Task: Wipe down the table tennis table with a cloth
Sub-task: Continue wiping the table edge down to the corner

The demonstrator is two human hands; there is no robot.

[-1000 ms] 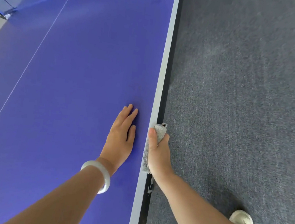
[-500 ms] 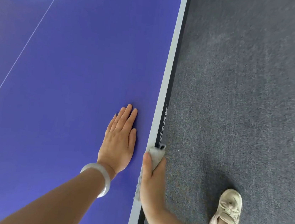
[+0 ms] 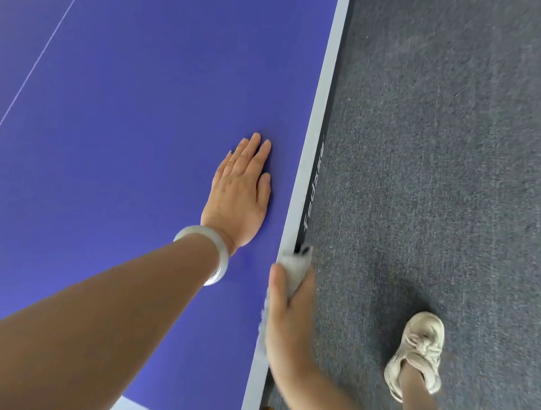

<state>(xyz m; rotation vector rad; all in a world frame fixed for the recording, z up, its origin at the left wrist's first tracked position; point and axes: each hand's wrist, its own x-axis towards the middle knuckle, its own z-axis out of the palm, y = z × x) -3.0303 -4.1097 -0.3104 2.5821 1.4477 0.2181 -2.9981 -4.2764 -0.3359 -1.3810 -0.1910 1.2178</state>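
Note:
The blue table tennis table (image 3: 133, 92) fills the left of the head view, with a pale border line along its right edge. My left hand (image 3: 239, 194) lies flat on the blue top near that edge, fingers straight, a pale bangle on the wrist. My right hand (image 3: 286, 312) grips a grey-white cloth (image 3: 295, 266) against the table's side edge, thumb on top of the border line. Most of the cloth is hidden under the hand.
Grey carpet (image 3: 455, 159) covers the floor to the right of the table. My foot in a cream shoe (image 3: 418, 352) stands on it, close to the table. The table's near end line (image 3: 142, 408) and corner show at the bottom. A thin white centre line (image 3: 33, 70) runs up the left.
My right hand has slid the cloth back along the side edge toward the near corner. The left hand stays flat on the top. The foot has stepped back with the body.

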